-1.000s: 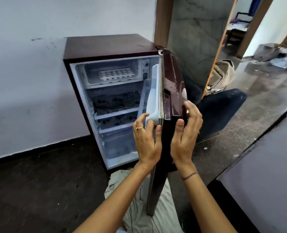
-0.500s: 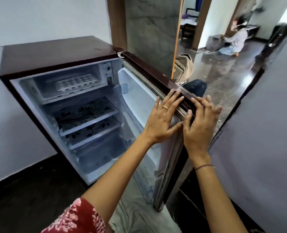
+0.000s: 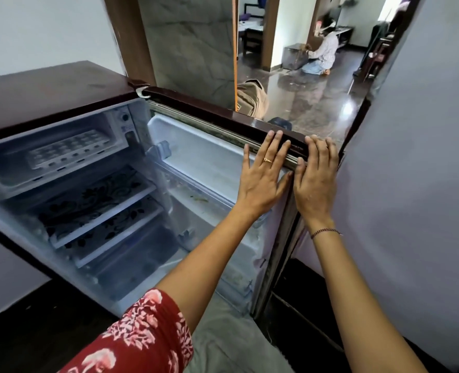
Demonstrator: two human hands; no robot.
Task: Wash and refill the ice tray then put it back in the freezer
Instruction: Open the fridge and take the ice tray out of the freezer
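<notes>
A small maroon fridge stands open against the wall. In its top freezer compartment lies a white ice tray, flat on the shelf. The fridge door is swung wide to the right. My left hand lies flat with straight fingers on the door's inner top corner. Just right of it, my right hand presses flat on the door's outer top edge. Neither hand holds anything.
Two shelves with floral liners sit below the freezer. A pale wall stands close behind the door on the right. A cloth lies on the dark floor under the door. Through the doorway a person kneels on the floor.
The door has swung from nearly edge-on to wide open towards the right wall. Both hands went with it and flattened on its top edge. My view moved closer to the fridge.
</notes>
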